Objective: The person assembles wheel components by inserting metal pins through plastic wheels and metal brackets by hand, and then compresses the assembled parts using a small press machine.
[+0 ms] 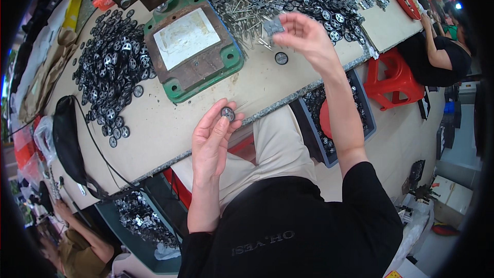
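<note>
My left hand pinches a small black toy wheel with a silvery spoked hub between thumb and fingers. A thin metal pin sticks out beside that wheel, over the table's front edge. Farther right, my right hand is closed on a small grey plastic part, raised over the near edge of a pile of metal pins. One single wheel lies on the tabletop just below this hand. Between the piles stands a green-based press with a white sheet on its plate.
Heaped wheels cover the left of the table; more wheels and grey parts lie at the back right. Bins of parts stand below. A red stool is at the right. Other people sit at both sides.
</note>
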Motion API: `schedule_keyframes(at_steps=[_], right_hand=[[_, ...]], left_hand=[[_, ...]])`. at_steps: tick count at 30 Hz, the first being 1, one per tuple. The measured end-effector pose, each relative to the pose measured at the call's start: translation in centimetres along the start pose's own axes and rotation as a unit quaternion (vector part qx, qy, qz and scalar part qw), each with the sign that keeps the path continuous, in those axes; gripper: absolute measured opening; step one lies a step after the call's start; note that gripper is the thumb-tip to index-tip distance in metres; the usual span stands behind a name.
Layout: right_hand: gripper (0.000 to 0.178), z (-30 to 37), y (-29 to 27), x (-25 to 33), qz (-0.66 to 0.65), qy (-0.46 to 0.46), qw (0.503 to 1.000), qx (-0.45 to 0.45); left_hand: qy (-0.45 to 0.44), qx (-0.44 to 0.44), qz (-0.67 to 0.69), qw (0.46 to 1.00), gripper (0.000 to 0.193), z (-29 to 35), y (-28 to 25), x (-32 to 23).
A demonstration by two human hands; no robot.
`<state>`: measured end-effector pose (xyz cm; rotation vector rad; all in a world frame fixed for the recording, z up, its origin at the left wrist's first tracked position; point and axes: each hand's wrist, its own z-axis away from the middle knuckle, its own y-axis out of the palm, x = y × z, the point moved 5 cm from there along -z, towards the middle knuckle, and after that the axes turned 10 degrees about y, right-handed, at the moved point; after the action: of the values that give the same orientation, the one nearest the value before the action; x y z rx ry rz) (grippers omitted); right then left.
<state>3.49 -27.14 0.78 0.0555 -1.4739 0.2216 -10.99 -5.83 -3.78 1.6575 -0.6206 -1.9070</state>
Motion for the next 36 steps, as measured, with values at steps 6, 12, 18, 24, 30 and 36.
schedule_keyframes(at_steps=[6,12,18,24,30,36], right_hand=[[0.025,6.1,3.6,-1.4,-0.119,0.094,0.987,0.063],[0.023,7.2,4.7,-2.3,-0.145,0.015,0.985,0.092],[0.023,7.7,5.2,-2.3,-0.151,0.032,0.982,0.112],[0.023,7.6,5.4,-2.9,-0.146,0.043,0.982,0.113],[0.023,7.6,5.5,-2.9,-0.151,0.052,0.98,0.121],[0.023,7.6,5.6,-3.1,-0.132,0.062,0.982,0.117]], left_hand=[[0.041,-0.004,-0.063,0.997,0.034,0.2,0.9,-0.4],[0.059,-0.013,-0.081,0.995,0.034,0.4,1.1,-0.4],[0.065,-0.008,-0.09,0.994,0.035,0.5,1.1,-0.3],[0.07,-0.005,-0.109,0.992,0.034,0.5,0.8,-0.2],[0.081,-0.009,-0.133,0.988,0.034,0.5,0.6,-0.2],[0.103,-0.004,-0.16,0.982,0.033,0.6,0.6,-0.3]])
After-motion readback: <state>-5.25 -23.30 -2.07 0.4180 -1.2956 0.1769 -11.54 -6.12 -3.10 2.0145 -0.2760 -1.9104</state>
